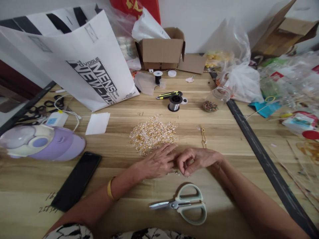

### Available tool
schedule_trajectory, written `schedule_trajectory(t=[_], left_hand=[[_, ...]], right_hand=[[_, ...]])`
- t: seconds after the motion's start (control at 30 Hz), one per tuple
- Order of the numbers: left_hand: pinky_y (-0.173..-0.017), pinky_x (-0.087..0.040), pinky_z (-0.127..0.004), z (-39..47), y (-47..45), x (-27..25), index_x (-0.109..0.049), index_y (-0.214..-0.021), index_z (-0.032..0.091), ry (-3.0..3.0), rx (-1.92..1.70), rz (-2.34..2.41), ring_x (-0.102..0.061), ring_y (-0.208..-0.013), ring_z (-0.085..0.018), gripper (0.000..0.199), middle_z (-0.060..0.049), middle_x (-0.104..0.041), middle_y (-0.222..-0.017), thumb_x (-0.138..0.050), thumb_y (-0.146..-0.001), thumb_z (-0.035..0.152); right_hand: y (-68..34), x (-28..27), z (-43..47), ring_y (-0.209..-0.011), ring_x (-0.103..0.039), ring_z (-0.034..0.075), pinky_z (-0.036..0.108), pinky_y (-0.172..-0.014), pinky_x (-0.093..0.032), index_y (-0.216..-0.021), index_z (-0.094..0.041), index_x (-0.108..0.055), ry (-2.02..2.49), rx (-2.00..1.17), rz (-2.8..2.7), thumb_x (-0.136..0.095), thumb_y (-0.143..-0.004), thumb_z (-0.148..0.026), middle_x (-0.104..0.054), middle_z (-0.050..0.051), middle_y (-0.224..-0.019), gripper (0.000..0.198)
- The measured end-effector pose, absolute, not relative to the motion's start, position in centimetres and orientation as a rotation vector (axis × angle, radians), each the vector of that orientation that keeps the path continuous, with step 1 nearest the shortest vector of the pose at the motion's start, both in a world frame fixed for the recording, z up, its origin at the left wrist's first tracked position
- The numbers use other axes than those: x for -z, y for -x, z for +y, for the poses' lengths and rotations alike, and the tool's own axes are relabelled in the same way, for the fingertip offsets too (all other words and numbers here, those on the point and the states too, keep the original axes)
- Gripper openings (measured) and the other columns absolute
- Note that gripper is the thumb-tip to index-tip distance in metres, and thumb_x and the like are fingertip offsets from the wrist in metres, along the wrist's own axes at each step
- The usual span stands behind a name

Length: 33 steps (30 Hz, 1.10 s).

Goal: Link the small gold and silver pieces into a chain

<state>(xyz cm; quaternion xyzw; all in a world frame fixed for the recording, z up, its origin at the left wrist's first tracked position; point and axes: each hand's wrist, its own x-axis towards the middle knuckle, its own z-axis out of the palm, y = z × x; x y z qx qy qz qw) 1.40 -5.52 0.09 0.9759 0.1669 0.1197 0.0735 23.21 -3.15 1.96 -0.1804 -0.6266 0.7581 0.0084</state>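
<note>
My left hand (159, 161) lies palm down with its fingers stretched out, at the near edge of a pile of small gold and clear beads (153, 132). Just to its right, my right hand (193, 161) is curled, thumb and forefinger pressed together; whatever they hold, if anything, is too small to make out. A few tiny shiny pieces (176, 173) show below the hands, partly covered. Scissors (190, 204) with pale green handles lie nearer to me, blades pointing left. Beyond my right hand rests a short gold chain (203, 137).
A black phone (77, 181), a purple bottle (59, 144) and a white paper bag (87, 63) stand or lie on the left. Behind the beads are a wire spool (175, 103) and a cutter knife (168, 95). A clear jar (216, 99) lies tipped at right.
</note>
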Motion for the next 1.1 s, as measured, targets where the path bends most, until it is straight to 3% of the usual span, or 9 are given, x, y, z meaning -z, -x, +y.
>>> schedule_trajectory(t=[0.1, 0.2, 0.4, 0.53, 0.7, 0.83, 0.9, 1.1], left_hand=[[-0.115, -0.014, -0.048, -5.8, -1.3, 0.3, -0.041, -0.135, 0.025, -2.923, -0.225, 0.546, -0.010, -0.141, -0.027, 0.046, -0.004, -0.038, -0.144, -0.045, -0.092, 0.040], [-0.115, -0.007, -0.049, -5.6, -1.0, 0.6, -0.029, -0.142, 0.025, -2.915, -0.156, 0.614, -0.004, -0.142, -0.026, 0.055, -0.003, -0.029, -0.150, -0.040, -0.092, 0.046], [-0.115, -0.005, -0.048, -4.6, -0.1, 0.7, -0.024, -0.144, 0.016, -2.942, -0.121, 0.794, -0.001, -0.142, -0.026, 0.060, -0.007, -0.019, -0.153, -0.036, -0.093, 0.045], [-0.113, -0.012, -0.051, -3.9, 0.2, 0.7, -0.029, -0.141, 0.012, -2.915, -0.204, 0.872, -0.007, -0.142, -0.028, 0.058, -0.011, -0.026, -0.150, -0.042, -0.092, 0.041], [-0.109, -0.025, -0.050, -2.9, 0.5, -0.3, -0.056, -0.119, 0.011, -2.743, -0.470, 0.980, -0.028, -0.134, -0.028, 0.032, -0.014, -0.049, -0.134, -0.043, -0.092, 0.020], [-0.093, -0.042, -0.039, -2.5, 0.6, -1.8, -0.067, -0.092, 0.013, -2.427, -0.779, 1.004, -0.054, -0.102, -0.021, 0.018, -0.009, -0.066, -0.096, -0.051, -0.088, 0.020], [-0.084, -0.045, -0.034, -2.6, 0.5, -2.2, -0.067, -0.083, 0.014, -2.287, -0.766, 1.006, -0.057, -0.087, -0.018, 0.016, -0.007, -0.066, -0.084, -0.053, -0.087, 0.022], [-0.059, -0.041, -0.022, -3.5, -0.7, -2.8, -0.067, -0.084, 0.016, -2.010, -0.457, 1.041, -0.055, -0.062, -0.011, 0.013, -0.001, -0.066, -0.074, -0.066, -0.077, 0.026]], right_hand=[[-23.2, -1.9, -3.2, -0.062, -0.050, 0.008, 0.019, -0.058, -0.040, -0.080, -0.009, -0.066, 0.546, -2.353, -1.996, -0.068, -0.079, -0.031, -0.059, 0.000, -0.069, 0.022], [-23.2, -1.8, -3.1, -0.061, -0.049, 0.007, 0.018, -0.057, -0.039, -0.079, -0.009, -0.066, 0.529, -2.317, -2.034, -0.068, -0.079, -0.031, -0.059, 0.000, -0.067, 0.022], [-23.3, -1.5, -2.9, -0.060, -0.053, 0.007, 0.018, -0.058, -0.042, -0.082, -0.009, -0.066, 0.585, -2.357, -2.001, -0.070, -0.077, -0.031, -0.061, 0.001, -0.066, 0.023], [-23.3, -1.1, -2.9, -0.059, -0.053, 0.007, 0.018, -0.057, -0.042, -0.081, -0.009, -0.065, 0.684, -2.310, -1.968, -0.070, -0.076, -0.033, -0.062, 0.001, -0.067, 0.025], [-22.7, -0.8, -3.1, -0.053, -0.049, 0.006, 0.017, -0.051, -0.039, -0.079, -0.011, -0.063, 0.808, -2.230, -1.836, -0.069, -0.077, -0.036, -0.058, -0.002, -0.062, 0.026], [-21.8, -0.8, -3.4, -0.052, -0.049, 0.007, 0.017, -0.047, -0.037, -0.078, -0.012, -0.061, 0.946, -2.077, -1.747, -0.066, -0.078, -0.039, -0.056, -0.002, -0.062, 0.027], [-21.4, -0.9, -3.7, -0.050, -0.046, 0.007, 0.017, -0.045, -0.035, -0.078, -0.013, -0.060, 0.987, -1.975, -1.763, -0.064, -0.080, -0.038, -0.054, -0.003, -0.059, 0.026], [-20.5, -0.8, -4.5, -0.052, -0.043, 0.007, 0.020, -0.050, -0.033, -0.078, -0.013, -0.059, 1.074, -1.740, -1.800, -0.060, -0.082, -0.035, -0.050, -0.004, -0.058, 0.022]])
